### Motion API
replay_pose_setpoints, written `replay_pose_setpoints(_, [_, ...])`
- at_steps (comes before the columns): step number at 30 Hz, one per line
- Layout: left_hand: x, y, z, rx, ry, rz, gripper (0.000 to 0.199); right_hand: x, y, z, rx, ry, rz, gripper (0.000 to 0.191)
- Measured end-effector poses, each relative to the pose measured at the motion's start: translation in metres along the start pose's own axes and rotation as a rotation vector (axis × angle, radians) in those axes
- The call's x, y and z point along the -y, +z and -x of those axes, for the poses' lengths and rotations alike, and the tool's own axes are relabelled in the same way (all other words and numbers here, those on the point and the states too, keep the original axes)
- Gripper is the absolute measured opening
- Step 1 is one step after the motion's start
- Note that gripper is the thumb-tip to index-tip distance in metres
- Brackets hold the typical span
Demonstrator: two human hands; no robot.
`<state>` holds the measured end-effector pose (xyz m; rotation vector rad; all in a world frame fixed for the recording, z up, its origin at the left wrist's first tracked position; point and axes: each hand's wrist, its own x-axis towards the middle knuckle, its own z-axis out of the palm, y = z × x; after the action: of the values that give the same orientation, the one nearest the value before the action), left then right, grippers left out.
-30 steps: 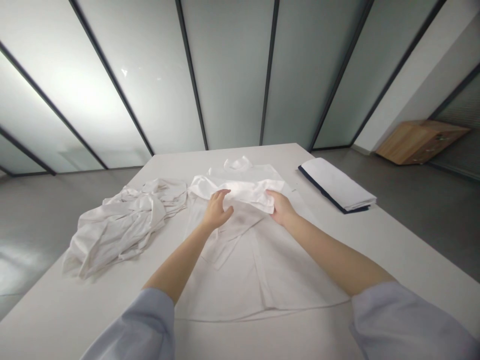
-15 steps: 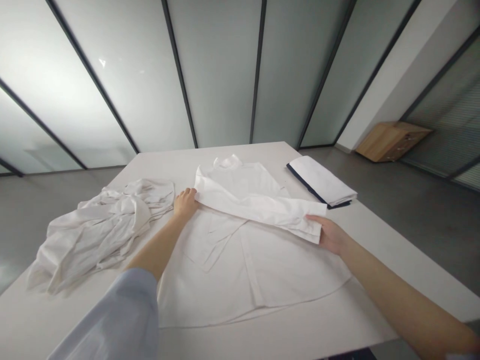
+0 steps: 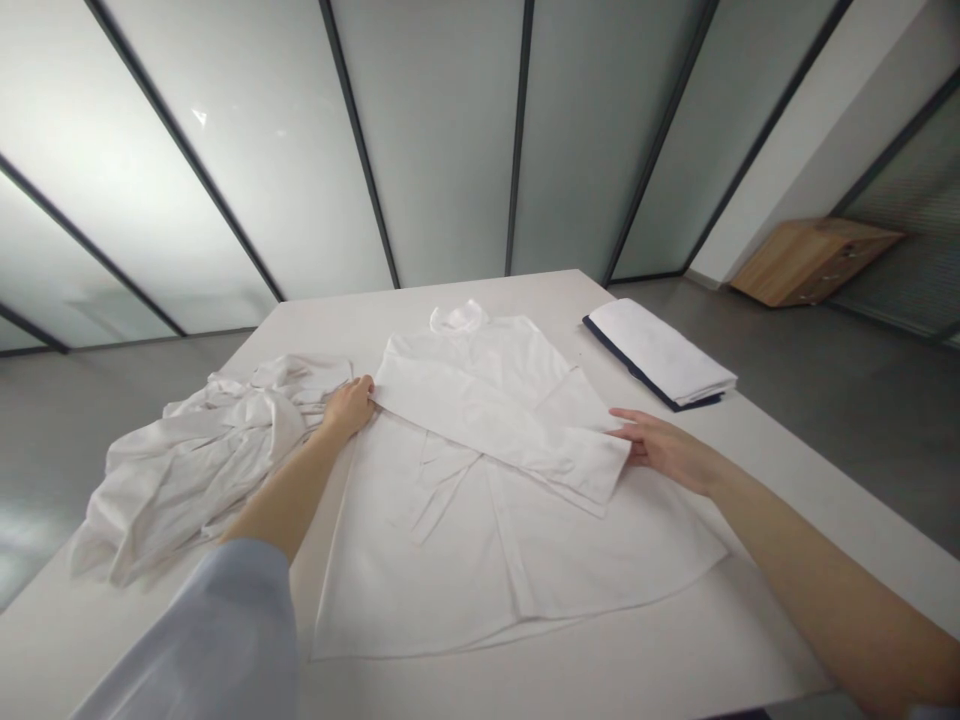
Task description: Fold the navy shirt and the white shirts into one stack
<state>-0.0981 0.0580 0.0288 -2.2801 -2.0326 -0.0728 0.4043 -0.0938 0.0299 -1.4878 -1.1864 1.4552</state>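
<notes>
A white collared shirt [image 3: 435, 600] lies spread on the table, its collar at the far end and its hem towards me. One sleeve [image 3: 495, 410] is laid across the chest, its cuff end slanting down at the right. My left hand [image 3: 350, 405] pinches the shirt's edge at the left side, where the sleeve folds over. Beside the cuff, my right hand [image 3: 667, 450] has its fingers stretched out and apart, with the fingertips at the sleeve's end.
Left of the shirt lies a crumpled heap of white cloth [image 3: 217, 450]. Folded white cloth [image 3: 664, 350] with a dark blue layer under it rests near the right edge of the pale table [image 3: 352, 310]. A wooden cabinet [image 3: 802, 260] stands on the floor beyond, by frosted glass panels.
The sleeve's cuff end has come down flatter onto the shirt and slants more towards me. My right hand has let go of it. My left hand has shifted slightly left.
</notes>
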Motion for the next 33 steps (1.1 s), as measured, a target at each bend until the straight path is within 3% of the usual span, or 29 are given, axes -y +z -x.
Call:
replay_pose_setpoints(2, [0.001, -0.002, -0.001, 0.042, 0.000, -0.031, 0.030, 0.007, 0.005, -0.003, 0.031, -0.009, 0.205, 0.053])
replay_pose_setpoints(5, [0.000, -0.002, -0.002, 0.076, -0.024, -0.046, 0.032, 0.015, 0.015, -0.008, 0.118, -0.061, 0.448, 0.034])
replay_pose_setpoints(10, [0.007, 0.004, -0.008, 0.044, -0.057, -0.002, 0.032, 0.019, 0.018, -0.008, 0.083, -0.039, 0.260, 0.031])
replay_pose_setpoints(14, [0.020, 0.005, -0.019, 0.116, 0.037, 0.057, 0.028, 0.017, 0.013, 0.000, 0.318, 0.109, 0.258, 0.038])
replay_pose_setpoints(17, [0.023, 0.000, -0.021, 0.101, 0.064, 0.086, 0.035, 0.014, 0.010, 0.008, 0.357, 0.081, 0.159, 0.046])
replay_pose_setpoints(19, [0.014, -0.004, -0.018, 0.035, 0.099, 0.100, 0.041, 0.012, 0.007, 0.011, 0.348, 0.057, 0.188, 0.047])
replay_pose_setpoints(21, [-0.002, -0.005, -0.011, 0.007, 0.155, 0.107, 0.044, 0.012, 0.003, 0.013, 0.337, 0.062, 0.358, 0.046])
replay_pose_setpoints(25, [-0.042, 0.003, -0.004, 0.073, 0.163, 0.085, 0.055, 0.025, 0.003, 0.007, 0.104, -0.080, 0.739, 0.040])
replay_pose_setpoints(28, [-0.063, 0.015, -0.007, 0.078, 0.081, 0.064, 0.064, 0.039, 0.020, -0.013, -0.036, -0.267, 0.863, 0.039])
replay_pose_setpoints(33, [-0.074, 0.028, -0.012, 0.102, 0.021, 0.065, 0.073, 0.039, 0.062, -0.076, -0.006, -0.522, 1.097, 0.046])
